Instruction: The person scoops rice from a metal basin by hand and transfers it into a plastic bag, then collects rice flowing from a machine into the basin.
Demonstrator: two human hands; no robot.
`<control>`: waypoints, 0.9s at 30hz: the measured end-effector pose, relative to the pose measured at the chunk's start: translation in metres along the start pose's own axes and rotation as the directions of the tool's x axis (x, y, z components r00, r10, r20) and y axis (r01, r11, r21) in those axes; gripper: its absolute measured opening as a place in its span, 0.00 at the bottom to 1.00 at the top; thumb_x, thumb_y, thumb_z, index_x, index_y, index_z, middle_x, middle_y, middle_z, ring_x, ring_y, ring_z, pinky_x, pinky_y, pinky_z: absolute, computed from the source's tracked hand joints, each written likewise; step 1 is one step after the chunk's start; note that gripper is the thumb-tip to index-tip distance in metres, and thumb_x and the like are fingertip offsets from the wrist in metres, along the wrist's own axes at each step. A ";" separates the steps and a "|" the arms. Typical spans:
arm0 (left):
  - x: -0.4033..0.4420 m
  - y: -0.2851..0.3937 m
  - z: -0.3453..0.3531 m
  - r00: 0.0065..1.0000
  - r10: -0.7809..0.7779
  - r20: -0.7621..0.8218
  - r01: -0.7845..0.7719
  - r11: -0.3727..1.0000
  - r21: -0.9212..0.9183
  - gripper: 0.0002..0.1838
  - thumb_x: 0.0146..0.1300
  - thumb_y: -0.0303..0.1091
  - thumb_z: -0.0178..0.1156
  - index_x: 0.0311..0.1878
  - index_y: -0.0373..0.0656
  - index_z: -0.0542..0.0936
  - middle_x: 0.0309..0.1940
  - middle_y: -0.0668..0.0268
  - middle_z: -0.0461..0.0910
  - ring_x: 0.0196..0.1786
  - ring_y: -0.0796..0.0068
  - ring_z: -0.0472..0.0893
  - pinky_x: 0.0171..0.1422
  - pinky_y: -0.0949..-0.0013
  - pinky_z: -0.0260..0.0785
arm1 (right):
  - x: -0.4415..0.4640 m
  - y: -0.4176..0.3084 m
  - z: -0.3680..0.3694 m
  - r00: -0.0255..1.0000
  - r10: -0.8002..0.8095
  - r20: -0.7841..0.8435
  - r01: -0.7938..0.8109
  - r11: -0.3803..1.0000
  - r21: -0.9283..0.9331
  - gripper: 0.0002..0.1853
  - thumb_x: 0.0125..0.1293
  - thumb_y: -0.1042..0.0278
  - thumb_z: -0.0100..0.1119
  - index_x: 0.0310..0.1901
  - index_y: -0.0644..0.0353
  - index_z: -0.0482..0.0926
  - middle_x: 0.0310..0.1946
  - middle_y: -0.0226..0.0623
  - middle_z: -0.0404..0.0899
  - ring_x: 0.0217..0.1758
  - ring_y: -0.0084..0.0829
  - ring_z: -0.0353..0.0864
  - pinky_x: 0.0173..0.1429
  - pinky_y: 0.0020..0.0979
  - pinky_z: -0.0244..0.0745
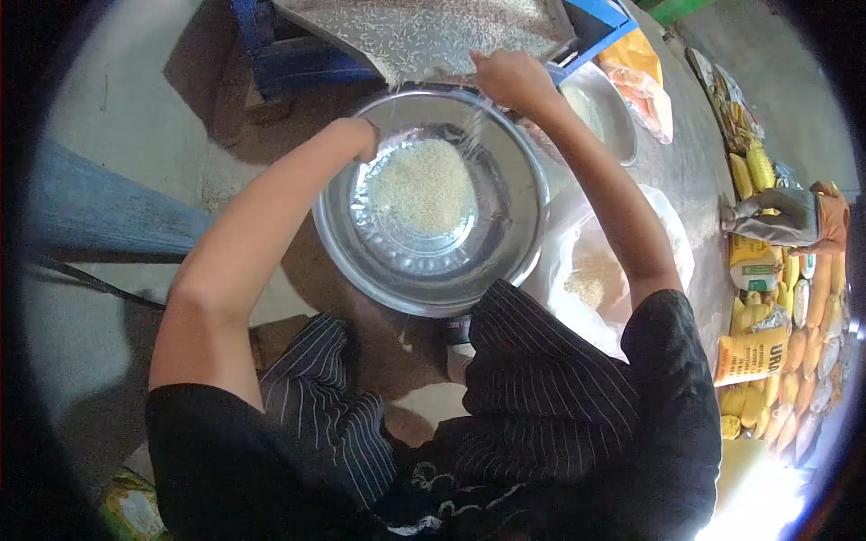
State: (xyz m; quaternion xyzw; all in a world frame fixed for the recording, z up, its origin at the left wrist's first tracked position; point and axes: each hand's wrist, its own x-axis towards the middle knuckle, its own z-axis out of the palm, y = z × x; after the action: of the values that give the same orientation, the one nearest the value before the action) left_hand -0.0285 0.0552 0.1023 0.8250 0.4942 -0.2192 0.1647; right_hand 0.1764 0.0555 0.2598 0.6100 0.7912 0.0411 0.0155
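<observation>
A wide metal basin [528,171] stands in front of my knees with a mound of pale rice grains [424,185] on its bottom. My left hand [359,139] reaches over the basin's left side; its fingers are turned away and hidden. At the lip of a sloping tray [370,47] covered with loose grains is my right hand [512,79], its fingers curled closed. What they hold, if anything, cannot be made out. Grains fall from the tray's front edge into the basin, some just below my right hand.
Blue framing [311,68] supports the tray. Right of the basin sit an open white bag [564,257] with grain and a metal pan [618,126]. A blue post [117,203] stands at left. Another person [794,216] is near stacked sacks [753,356] at far right.
</observation>
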 end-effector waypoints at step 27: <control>-0.010 0.002 -0.011 0.999 -0.025 0.027 0.024 1.000 0.014 0.14 0.46 0.30 0.56 0.39 0.41 0.83 0.42 0.55 0.80 0.45 0.59 0.80 0.47 0.62 0.72 | 0.046 0.045 -0.016 0.985 -0.149 -0.082 0.146 0.988 -0.039 0.28 0.66 0.52 0.39 0.30 0.74 0.78 0.31 0.59 0.78 0.43 0.56 0.76 0.54 0.48 0.66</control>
State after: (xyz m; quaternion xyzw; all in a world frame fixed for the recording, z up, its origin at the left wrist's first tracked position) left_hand -0.0285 0.0524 0.1165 0.8169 0.5005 -0.2356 0.1632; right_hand 0.2068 0.1102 0.2806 0.5470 0.8334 0.0787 -0.0049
